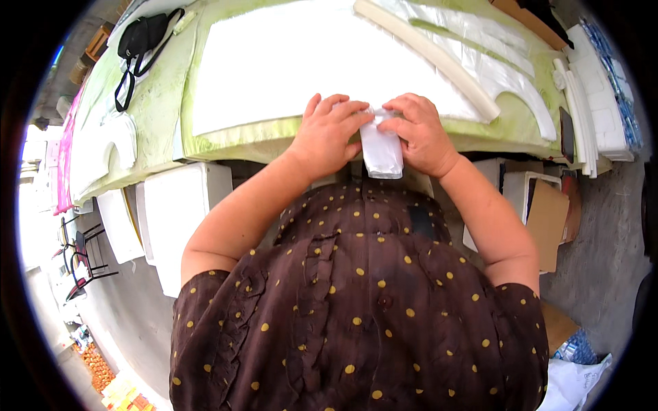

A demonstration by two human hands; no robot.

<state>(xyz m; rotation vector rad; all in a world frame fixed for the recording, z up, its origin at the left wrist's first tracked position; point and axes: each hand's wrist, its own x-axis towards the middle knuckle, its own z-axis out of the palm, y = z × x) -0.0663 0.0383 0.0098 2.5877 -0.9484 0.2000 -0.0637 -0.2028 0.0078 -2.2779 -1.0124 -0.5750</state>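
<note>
Between my hands, at the near edge of the table, is a narrow bundle of white, shiny plastic that looks like a folded plastic bag (382, 152). Its lower end hangs toward my body. My left hand (330, 133) has its fingertips on the upper left side of the bag, the thumb bent below them. From the other side my right hand (419, 135) pinches the top and right edge with bent fingers. Beneath and beyond both hands lies a large white sheet (288, 65) on the table.
The table has a green-stained cover (164, 116). A pale roll (439, 61) lies diagonally at the right, beside clear plastic pieces (510, 75). A black bag (142, 35) sits far left. White boxes (179, 205) and a cardboard piece (548, 219) stand below the table edge.
</note>
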